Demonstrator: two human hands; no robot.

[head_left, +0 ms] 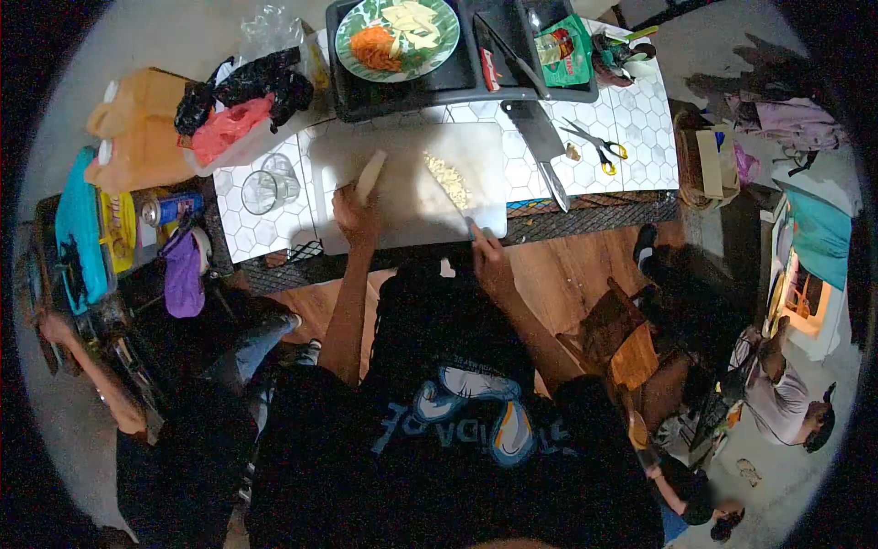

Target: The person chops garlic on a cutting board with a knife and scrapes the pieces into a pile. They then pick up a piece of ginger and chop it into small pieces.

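My left hand is closed around a pale, elongated vegetable piece, held upright over the left part of a white cutting board. I cannot make out which vegetable it is. In my right hand is a knife, its blade lying across the board with the tip pointing away from me. Small pale chopped bits are heaped along the blade, mostly on its right side. A gap of bare board separates the held piece from the heap.
Right of the board lie a cleaver, another knife and yellow-handled scissors. Drinking glasses stand left. Behind, a black tray bears a plate of cut food. Other people are at both sides, including one arm.
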